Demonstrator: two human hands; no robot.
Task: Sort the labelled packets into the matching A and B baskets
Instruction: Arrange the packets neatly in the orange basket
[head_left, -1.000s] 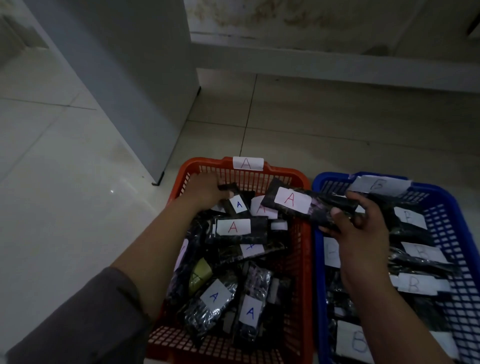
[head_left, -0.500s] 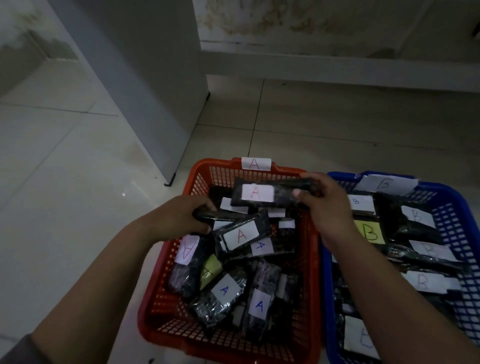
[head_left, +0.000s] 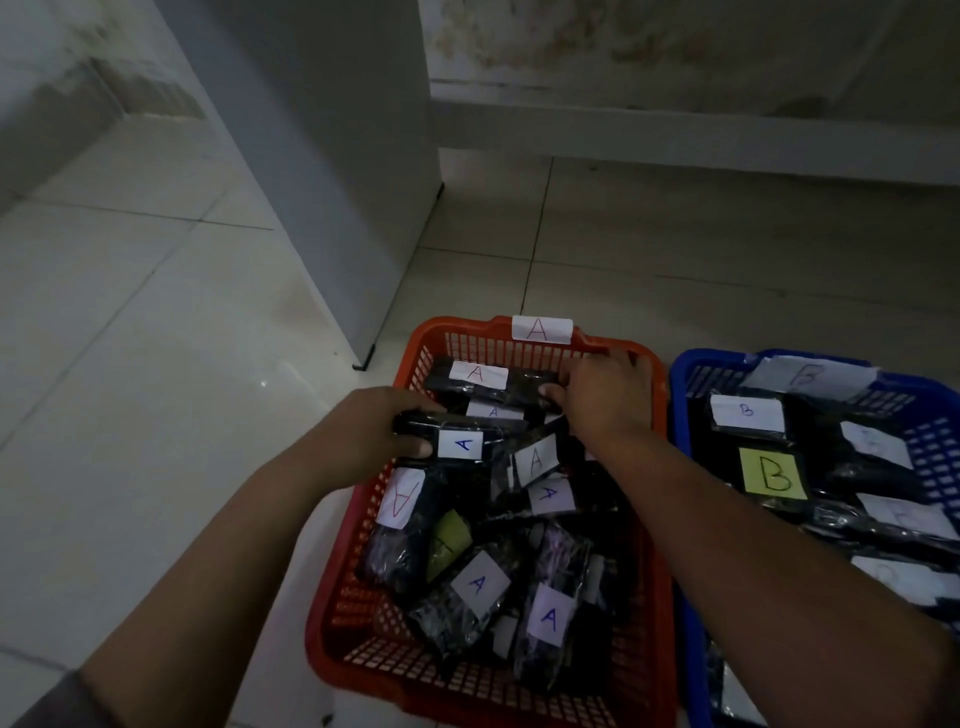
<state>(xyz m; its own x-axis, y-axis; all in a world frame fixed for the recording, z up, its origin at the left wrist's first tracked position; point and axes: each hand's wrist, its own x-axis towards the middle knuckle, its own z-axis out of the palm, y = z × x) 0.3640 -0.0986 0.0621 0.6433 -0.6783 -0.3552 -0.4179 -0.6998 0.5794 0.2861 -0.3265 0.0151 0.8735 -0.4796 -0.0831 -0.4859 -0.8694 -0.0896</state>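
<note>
Packets in glossy black plastic wrap, each bearing a paper label, fill two mesh baskets on a tiled floor. Right hand (head_left: 602, 400) reaches across into the far end of the red basket (head_left: 358, 525); its fingers curl round the right end of a packet with a red "A" label (head_left: 478, 375), which lies flat along the far wall. Left hand (head_left: 371, 434) sits at the basket's left rim, thumb and fingers clamped round the left end of a packet with a blue "A" label (head_left: 462, 444), held roughly level above the pile.

Packets are oblong, soft, crinkled, with specular highlights. Labels are mostly white rectangles; one in the red basket is yellow-green (head_left: 448, 540). A white tag marked "A" (head_left: 542, 329) sits on the red basket's far rim. Basket walls are slotted plastic grid with rounded corners.

Blue basket (head_left: 680, 467) stands just beside the red one on the right, walls nearly touching. It holds packets marked "B", including one with a yellow label (head_left: 774, 474).

Bare glossy tile (head_left: 156, 364) lies to the left and beyond. A grey cabinet corner (head_left: 337, 182) stands near the red basket's far left.
</note>
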